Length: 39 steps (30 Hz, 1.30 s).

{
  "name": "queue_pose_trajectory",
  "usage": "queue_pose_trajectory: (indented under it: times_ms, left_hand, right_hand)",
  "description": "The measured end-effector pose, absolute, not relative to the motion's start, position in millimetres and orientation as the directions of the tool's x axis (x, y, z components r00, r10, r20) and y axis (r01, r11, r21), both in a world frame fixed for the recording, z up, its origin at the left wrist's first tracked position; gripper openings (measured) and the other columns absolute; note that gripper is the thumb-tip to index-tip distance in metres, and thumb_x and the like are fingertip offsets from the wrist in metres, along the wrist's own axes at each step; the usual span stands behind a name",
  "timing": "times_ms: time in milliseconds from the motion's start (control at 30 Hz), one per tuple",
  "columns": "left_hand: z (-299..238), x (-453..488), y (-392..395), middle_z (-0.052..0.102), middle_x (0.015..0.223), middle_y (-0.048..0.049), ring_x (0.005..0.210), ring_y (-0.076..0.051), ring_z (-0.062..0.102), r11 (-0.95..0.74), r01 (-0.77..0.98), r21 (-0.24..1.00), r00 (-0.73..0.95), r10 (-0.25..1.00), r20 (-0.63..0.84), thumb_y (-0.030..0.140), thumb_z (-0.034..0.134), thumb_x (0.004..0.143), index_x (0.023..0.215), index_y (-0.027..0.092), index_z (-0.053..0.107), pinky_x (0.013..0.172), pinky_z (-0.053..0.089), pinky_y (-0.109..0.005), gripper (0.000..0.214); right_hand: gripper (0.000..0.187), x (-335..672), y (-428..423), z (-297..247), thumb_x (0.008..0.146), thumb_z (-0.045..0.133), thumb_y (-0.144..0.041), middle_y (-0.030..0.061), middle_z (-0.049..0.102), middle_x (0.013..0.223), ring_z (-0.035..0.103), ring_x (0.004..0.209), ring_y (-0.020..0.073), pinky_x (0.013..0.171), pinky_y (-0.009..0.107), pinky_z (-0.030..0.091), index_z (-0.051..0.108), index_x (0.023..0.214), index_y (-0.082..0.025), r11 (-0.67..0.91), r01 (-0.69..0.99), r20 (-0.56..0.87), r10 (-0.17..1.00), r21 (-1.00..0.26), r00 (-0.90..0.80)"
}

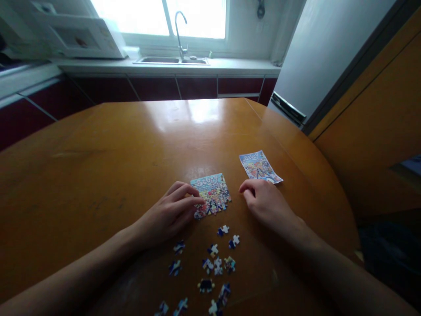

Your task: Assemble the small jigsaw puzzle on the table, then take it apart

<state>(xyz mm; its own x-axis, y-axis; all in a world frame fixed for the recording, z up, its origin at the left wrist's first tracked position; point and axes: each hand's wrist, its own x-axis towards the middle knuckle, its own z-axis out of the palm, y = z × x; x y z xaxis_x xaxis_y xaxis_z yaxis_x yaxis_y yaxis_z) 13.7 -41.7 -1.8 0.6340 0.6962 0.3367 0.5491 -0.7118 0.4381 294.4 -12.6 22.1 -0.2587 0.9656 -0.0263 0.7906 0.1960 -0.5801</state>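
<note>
A partly joined jigsaw puzzle (pixel 213 193) lies on the table, its lower edge jagged with tabs and gaps. My left hand (pixel 177 208) rests at its left side, fingers stretched out and loosely apart, the tips touching the puzzle's left part. To the right of the puzzle, my right hand (pixel 265 199) is closed, with fingers curled and thumb near the index finger; whatever may be inside is hidden. Just beyond that hand is a printed picture sheet (pixel 258 164), its lower edge partly covered by the knuckles. Several loose puzzle pieces (pixel 218 265) are scattered between my forearms.
The brown wooden table (pixel 108 153) has a curved edge and reflects the window light. Behind it runs a counter with a sink (pixel 158 60), a faucet (pixel 179 35) and a white microwave (pixel 82 37). A refrigerator (pixel 329 48) stands at the right.
</note>
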Motion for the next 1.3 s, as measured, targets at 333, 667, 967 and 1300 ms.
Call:
queue_pose_trajectory:
  times_ms: [333, 667, 967, 1300]
  left_hand:
    - [-2, 15, -40, 0.059, 0.108, -0.0072, 0.106, -0.021, 0.050, -0.692, 0.539, 0.481, 0.600, 0.716, 0.357, 0.013, 0.051, 0.097, 0.116, 0.022, 0.066, 0.092, 0.046, -0.036, 0.026]
    - [-3, 17, -39, 0.060, 0.105, -0.0063, 0.105, -0.021, 0.051, -0.675, 0.546, 0.496, 0.565, 0.734, 0.376, 0.016, 0.052, 0.097, 0.111, 0.023, 0.068, 0.093, 0.045, -0.036, 0.022]
    - [-1, 16, -40, 0.060, 0.104, -0.0061, 0.104, -0.021, 0.051, -0.673, 0.547, 0.498, 0.568, 0.735, 0.370, 0.016, 0.052, 0.097, 0.108, 0.023, 0.069, 0.092, 0.046, -0.036, 0.021]
    - [-4, 16, -40, 0.060, 0.104, -0.0062, 0.103, -0.021, 0.051, -0.676, 0.554, 0.486, 0.568, 0.733, 0.373, 0.018, 0.053, 0.097, 0.107, 0.023, 0.069, 0.090, 0.047, -0.036, 0.019]
  right_hand:
    - [0.023, 295, -13, 25, 0.086, 0.053, -0.014, 0.0095, 0.076, 0.087, 0.068, 0.082, 0.0223, 0.077, 0.035, 0.046, 0.076, 0.085, -0.019, 0.244, 0.762, 0.003, 0.953, -0.599, -0.302]
    - [0.014, 295, -47, 52, 0.087, 0.062, -0.013, 0.0031, 0.070, 0.093, 0.062, 0.079, 0.0136, 0.070, 0.024, 0.042, 0.073, 0.090, -0.021, 0.606, 0.504, -0.086, 0.584, -0.615, -0.807]
    - [0.008, 286, -69, 53, 0.083, 0.064, -0.012, 0.0041, 0.067, 0.093, 0.061, 0.082, 0.0158, 0.073, 0.024, 0.043, 0.067, 0.087, -0.018, 0.697, 0.499, -0.223, 0.453, -0.515, -0.863]
    - [0.018, 290, -75, 57, 0.079, 0.059, -0.002, -0.0020, 0.067, 0.075, 0.057, 0.066, 0.0112, 0.064, 0.022, 0.041, 0.064, 0.075, -0.020, 0.522, 0.471, -0.205, 0.487, -0.711, -0.849]
